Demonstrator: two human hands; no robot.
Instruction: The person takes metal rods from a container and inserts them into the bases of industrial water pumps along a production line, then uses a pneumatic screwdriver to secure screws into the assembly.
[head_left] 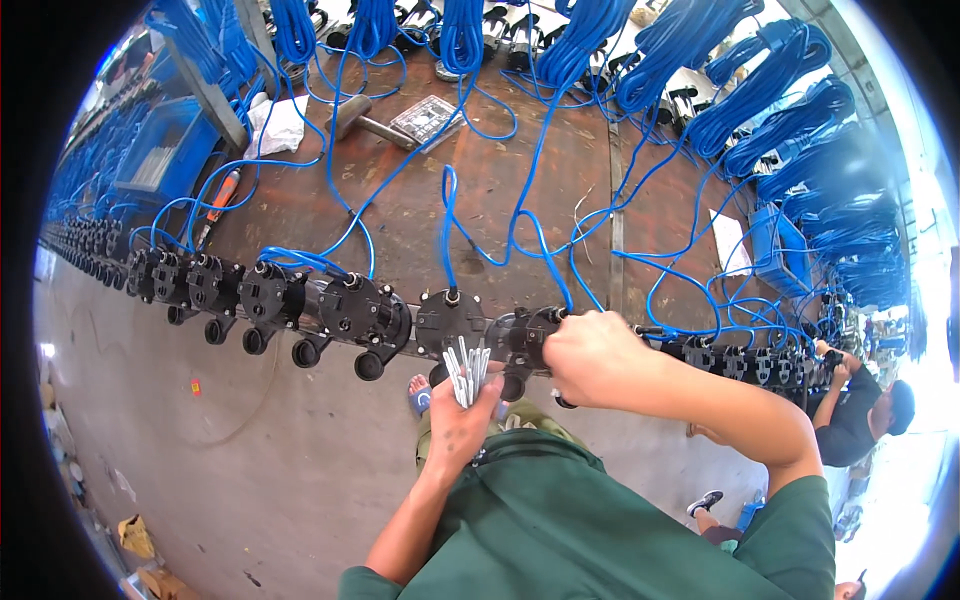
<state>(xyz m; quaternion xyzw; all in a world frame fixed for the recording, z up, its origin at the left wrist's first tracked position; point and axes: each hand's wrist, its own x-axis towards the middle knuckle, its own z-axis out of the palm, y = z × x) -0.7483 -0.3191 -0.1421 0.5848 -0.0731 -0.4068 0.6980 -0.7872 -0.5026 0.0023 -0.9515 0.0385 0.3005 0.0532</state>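
Several black housings [267,295] stand in a row along the near edge of the brown tabletop [410,220], and some of them, between nine o'clock and the centre, have blue cables [447,230] joined on top, so this part looks done; their round caps [309,350] hang open below. At six o'clock, the left hand [458,422] has its fingers closed around a bundle of silver rods [465,372], which appear still to be used. Toward four o'clock, the right hand [592,358] is curled like a fist against another housing [523,340]; whether its fingers grip something, one cannot tell. How many housings are complete, the view does not show. At eleven o'clock lies a mallet [350,115].
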